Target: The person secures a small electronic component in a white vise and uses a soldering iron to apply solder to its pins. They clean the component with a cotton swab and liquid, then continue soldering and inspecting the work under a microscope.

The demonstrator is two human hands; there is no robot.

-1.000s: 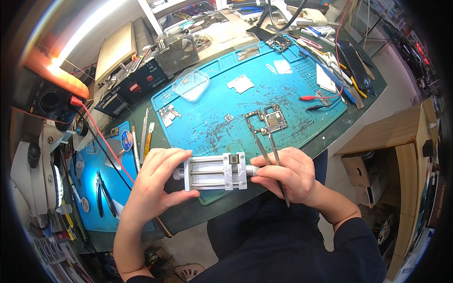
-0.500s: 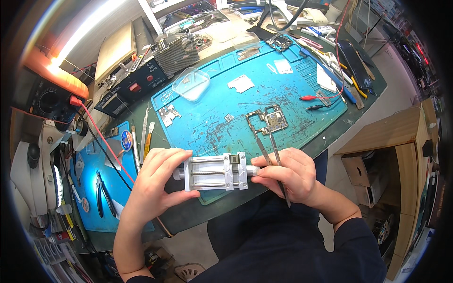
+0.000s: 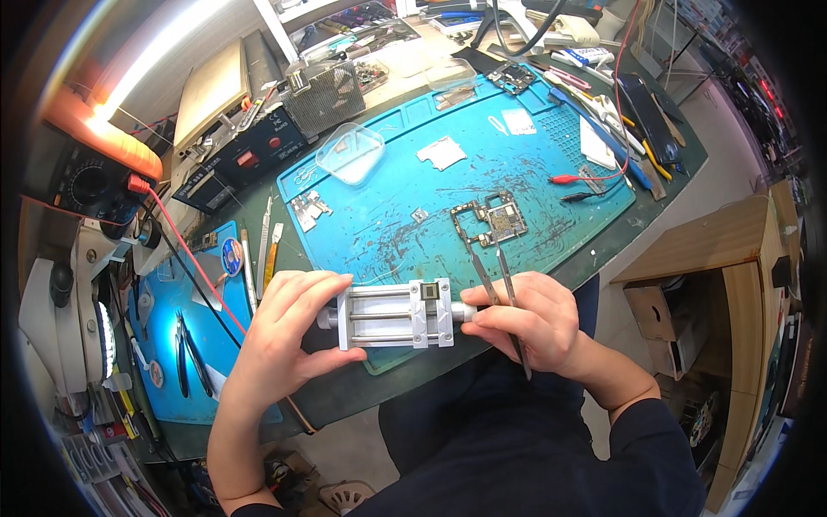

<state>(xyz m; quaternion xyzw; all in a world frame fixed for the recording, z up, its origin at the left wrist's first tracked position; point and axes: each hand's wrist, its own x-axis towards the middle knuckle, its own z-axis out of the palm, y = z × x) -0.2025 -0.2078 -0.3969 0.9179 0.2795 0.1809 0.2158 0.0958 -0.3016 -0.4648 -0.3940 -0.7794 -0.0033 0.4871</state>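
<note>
Both hands hold up a small silver clamping vise (image 3: 379, 315) with parallel rods, over the bench's near edge. My left hand (image 3: 280, 332) is closed round its left end plate. With thumb and fingertips, my right hand (image 3: 530, 323) pinches the round knob (image 3: 465, 313) at its right end. Dark tweezers (image 3: 489, 284) also rest in the right hand, their tips pointing away and spread apart. A small dark square chip (image 3: 431, 293) sits between the vise's jaws. Beyond the tweezer tips, a phone circuit board (image 3: 504, 220) lies flat on the blue mat (image 3: 388, 233).
A clear plastic box (image 3: 351, 153), a white plate (image 3: 441, 152) and small metal pieces (image 3: 310, 209) lie on the mat. At left are black pliers (image 3: 189, 353), a knife (image 3: 273, 250) and an orange multimeter (image 3: 99, 155). Red and black test leads (image 3: 594, 180) reach the mat's right side.
Almost nothing differs. Both hands keep their grip on the vise, and the view has shifted very slightly.
</note>
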